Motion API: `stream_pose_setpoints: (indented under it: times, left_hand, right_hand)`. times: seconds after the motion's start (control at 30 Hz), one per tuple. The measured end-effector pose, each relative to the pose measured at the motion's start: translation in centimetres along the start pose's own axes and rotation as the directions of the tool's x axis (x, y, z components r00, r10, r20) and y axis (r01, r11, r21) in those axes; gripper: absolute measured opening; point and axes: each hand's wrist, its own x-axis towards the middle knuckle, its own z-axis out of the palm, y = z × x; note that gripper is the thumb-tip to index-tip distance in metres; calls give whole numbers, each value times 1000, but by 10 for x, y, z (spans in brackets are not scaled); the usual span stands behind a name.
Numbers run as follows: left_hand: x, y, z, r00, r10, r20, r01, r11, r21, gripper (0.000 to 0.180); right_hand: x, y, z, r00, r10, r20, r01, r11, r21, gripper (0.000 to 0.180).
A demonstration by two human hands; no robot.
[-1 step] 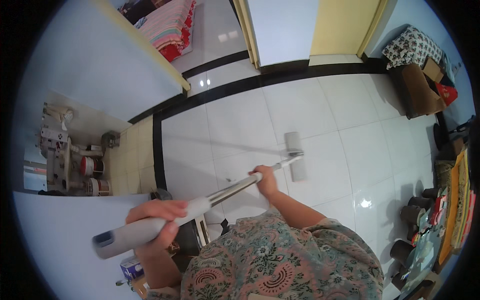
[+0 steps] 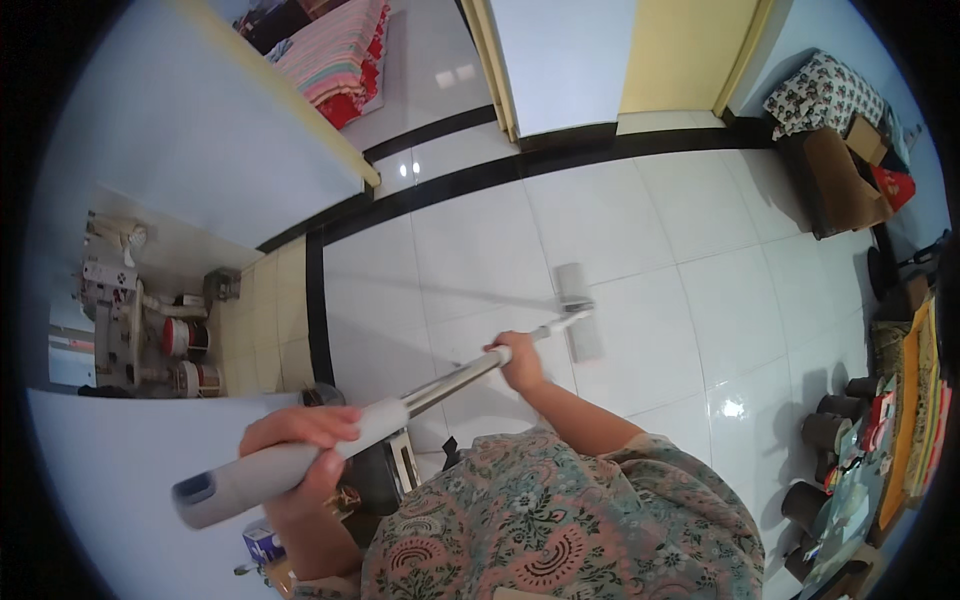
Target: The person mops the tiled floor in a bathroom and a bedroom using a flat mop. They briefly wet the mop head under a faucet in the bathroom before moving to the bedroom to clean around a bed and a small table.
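Left hand (image 2: 300,445) closed around the thick grey grip of a flat mop (image 2: 400,410), at about seven o'clock in my view; right hand (image 2: 518,362) wrapped round the metal shaft farther down, just past centre. From my remote seat I see the pole running from the grey handle end at eight o'clock up toward one o'clock, ending in a narrow grey mop head (image 2: 578,310) that lies flat on the white tiled floor (image 2: 650,230), just beyond the right hand. A black tile border (image 2: 560,160) crosses the floor at twelve o'clock, below an open white door (image 2: 560,60) and a yellow wall. At nine o'clock a tiled alcove holds red-and-white containers (image 2: 185,355) beside pale fittings. A cardboard box (image 2: 835,180) stands at two o'clock, under a patterned cloth bundle. Dark round pots (image 2: 825,435) line the floor at four o'clock, next to a crowded shelf edge. My floral-print top (image 2: 560,530) fills the frame at six o'clock.
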Motion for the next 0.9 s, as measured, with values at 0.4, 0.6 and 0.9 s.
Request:
stream_pose_setpoints:
  times: [0.4, 0.6, 0.9]
  left_hand:
    - [134, -2, 32, 897, 200, 393, -341, 880, 330, 14]
    - [221, -48, 5, 755, 307, 580, -426, 902, 76, 20]
    - [406, -156, 42, 629, 176, 757, -122, 984, -127, 17]
  right_hand:
    - [156, 11, 4, 987, -85, 140, 120, 955, -270, 11]
    - [235, 11, -19, 975, -116, -192, 49, 945, -322, 26]
    - [424, 111, -87, 635, 764, -113, -318, 392, 863, 56]
